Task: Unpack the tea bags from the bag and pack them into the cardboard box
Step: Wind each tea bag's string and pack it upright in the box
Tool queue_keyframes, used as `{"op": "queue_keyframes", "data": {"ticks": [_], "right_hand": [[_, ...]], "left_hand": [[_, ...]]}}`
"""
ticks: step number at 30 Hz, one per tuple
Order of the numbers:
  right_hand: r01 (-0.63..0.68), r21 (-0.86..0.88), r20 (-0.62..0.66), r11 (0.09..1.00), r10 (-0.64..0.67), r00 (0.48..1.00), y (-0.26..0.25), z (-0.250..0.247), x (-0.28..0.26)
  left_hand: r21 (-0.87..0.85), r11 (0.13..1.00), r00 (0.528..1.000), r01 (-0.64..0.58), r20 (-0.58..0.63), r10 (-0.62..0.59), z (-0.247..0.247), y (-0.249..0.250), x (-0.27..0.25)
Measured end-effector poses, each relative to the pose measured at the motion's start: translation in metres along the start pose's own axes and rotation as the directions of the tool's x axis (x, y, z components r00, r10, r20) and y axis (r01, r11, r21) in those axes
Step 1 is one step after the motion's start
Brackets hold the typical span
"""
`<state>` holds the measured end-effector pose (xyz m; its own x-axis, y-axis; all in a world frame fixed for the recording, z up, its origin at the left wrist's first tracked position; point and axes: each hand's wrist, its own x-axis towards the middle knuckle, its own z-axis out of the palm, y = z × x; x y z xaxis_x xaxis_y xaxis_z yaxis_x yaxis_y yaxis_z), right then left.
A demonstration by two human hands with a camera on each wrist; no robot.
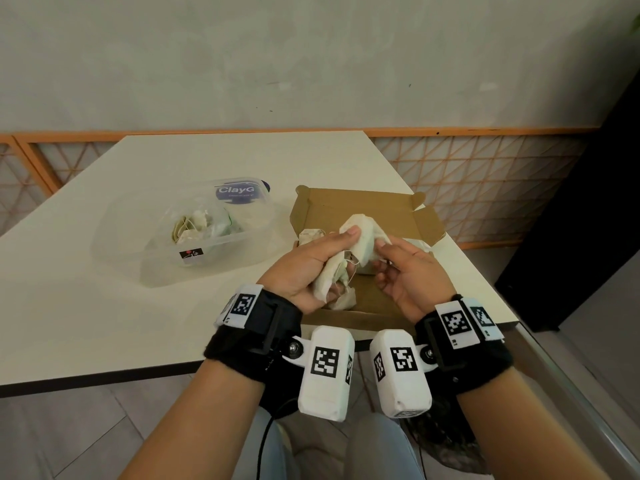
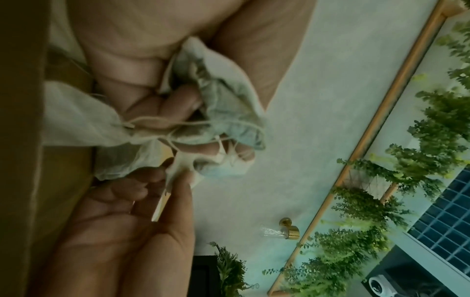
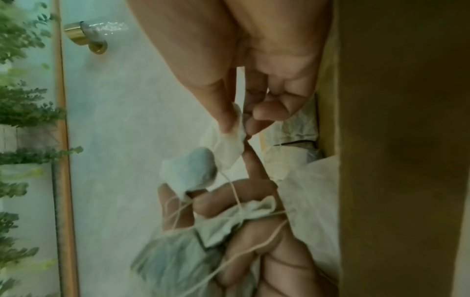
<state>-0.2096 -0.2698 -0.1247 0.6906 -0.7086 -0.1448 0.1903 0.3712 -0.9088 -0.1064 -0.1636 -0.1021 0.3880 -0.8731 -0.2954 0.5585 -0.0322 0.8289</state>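
Observation:
Over the open cardboard box [image 1: 363, 209] my left hand [image 1: 311, 268] grips a bunch of white tea bags [image 1: 356, 237] with tangled strings [image 2: 162, 122]. My right hand [image 1: 401, 268] pinches the corner of one tea bag [image 3: 229, 144] between thumb and forefinger. Several tea bags [image 1: 310, 235] lie inside the box, partly hidden by my hands. A clear plastic bag [image 1: 201, 233] with more tea bags [image 1: 190, 226] lies on the white table [image 1: 86, 289] to the left of the box.
The box sits near the table's right front corner [image 1: 498, 317], its lid flap [image 1: 429, 225] open to the right. An orange lattice railing [image 1: 485, 174] and a grey wall stand behind the table. The floor lies below my forearms.

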Motion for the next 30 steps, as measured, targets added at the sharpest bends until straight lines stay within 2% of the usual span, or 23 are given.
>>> {"op": "queue_keyframes", "data": {"ticks": [3, 7, 10, 14, 18, 22, 26, 28, 30], "right_hand": [[0.002, -0.079, 0.026, 0.997, 0.000, 1.000, 0.002, 0.002, -0.002], [-0.011, -0.041, 0.047, 0.999, 0.013, 0.999, 0.001, 0.001, -0.002], [-0.028, 0.017, 0.096, 0.999, 0.026, 0.995, 0.000, 0.001, -0.003], [-0.018, 0.056, 0.133, 0.998, 0.011, 0.991, -0.003, 0.003, -0.007], [0.035, -0.005, 0.174, 0.999, -0.033, 0.984, -0.002, 0.004, -0.010], [0.082, -0.026, 0.144, 0.996, -0.077, 0.987, 0.001, 0.004, -0.009], [0.090, -0.016, 0.173, 0.996, -0.086, 0.981, 0.002, 0.005, -0.009], [0.089, -0.035, 0.189, 0.995, -0.081, 0.979, 0.002, 0.006, -0.009], [0.074, -0.080, 0.178, 0.994, -0.058, 0.982, 0.003, 0.007, -0.009]], "left_hand": [[-0.004, 1.000, 0.999, 0.018, 0.050, -0.018, 0.000, 0.001, -0.001], [0.022, 1.000, 0.998, 0.013, 0.061, -0.014, 0.003, 0.003, -0.003], [0.127, 0.987, 0.992, -0.103, -0.059, 0.111, 0.002, -0.002, 0.004], [0.237, 0.953, 0.942, -0.188, -0.230, 0.243, 0.002, -0.006, 0.008], [0.277, 0.924, 0.895, -0.265, -0.286, 0.342, 0.004, -0.010, 0.010], [0.290, 0.903, 0.848, -0.316, -0.341, 0.406, 0.003, -0.017, 0.009], [0.234, 0.937, 0.914, -0.261, -0.253, 0.318, -0.003, -0.018, 0.005], [0.240, 0.933, 0.913, -0.269, -0.244, 0.326, -0.005, -0.014, 0.001], [0.214, 0.923, 0.890, -0.321, -0.266, 0.371, -0.009, -0.009, -0.002]]}}
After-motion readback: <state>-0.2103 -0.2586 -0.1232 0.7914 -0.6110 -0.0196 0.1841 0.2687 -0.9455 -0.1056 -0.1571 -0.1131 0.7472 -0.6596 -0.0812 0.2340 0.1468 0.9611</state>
